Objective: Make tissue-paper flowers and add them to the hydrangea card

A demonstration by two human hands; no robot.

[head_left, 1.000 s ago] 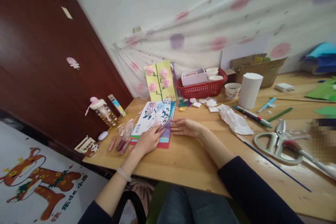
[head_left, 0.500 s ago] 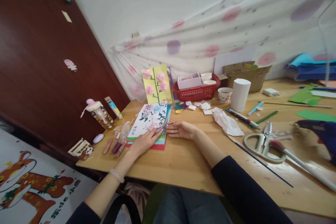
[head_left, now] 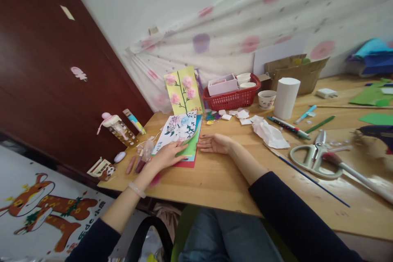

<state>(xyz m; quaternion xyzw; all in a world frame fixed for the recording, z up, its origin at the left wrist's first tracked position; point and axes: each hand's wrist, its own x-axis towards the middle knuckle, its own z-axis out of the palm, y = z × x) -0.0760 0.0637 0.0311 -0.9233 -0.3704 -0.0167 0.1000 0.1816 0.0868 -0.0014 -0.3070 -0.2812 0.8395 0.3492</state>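
My left hand [head_left: 168, 156] lies at the lower corner of a white sheet with a flower picture [head_left: 174, 129]. Its fingers rest along the sheet's edge and the thumb is spread away from them, over the green paper [head_left: 191, 146] below. The white sheet's right edge curls up. Under it lies a stack with blue and red paper [head_left: 188, 164]. Just right of the stack, my right hand [head_left: 215, 143] rests sideways with fingers stretched out and holds nothing; its fingertips are close to the papers' edge.
A yellow flower picture [head_left: 183, 90] leans at the back, beside a red basket [head_left: 231, 100]. Crumpled tissue [head_left: 268, 132], scissors [head_left: 316, 157], a paintbrush [head_left: 310, 178] and pens lie to the right. A drinking bottle [head_left: 118, 129] stands left, near several lip-gloss tubes [head_left: 139, 166].
The white sheet's lower right corner has lifted and curled leftward, baring more green paper. My left thumb has spread away from the fingers. My right hand stays beside the stack. The view has shifted slightly.
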